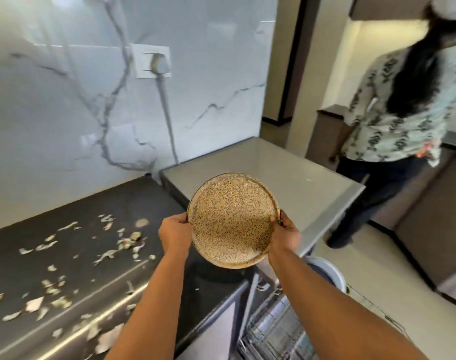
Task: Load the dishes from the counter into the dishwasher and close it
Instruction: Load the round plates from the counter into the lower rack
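Note:
A round speckled tan plate (230, 220) is held tilted toward me above the dark counter's right end. My left hand (176, 233) grips its left rim and my right hand (284, 233) grips its right rim, thumbs on the edge. Below and to the right, the dishwasher's wire rack (276, 331) is pulled out, holding glassy items that are blurred. The dishwasher door itself is out of view.
Vegetable peel scraps (66, 276) litter the dark counter (27, 255). A grey appliance top (299, 172) sits behind the plate. A round bin (328, 271) stands on the floor beside the rack. Another person (393, 120) stands at the right.

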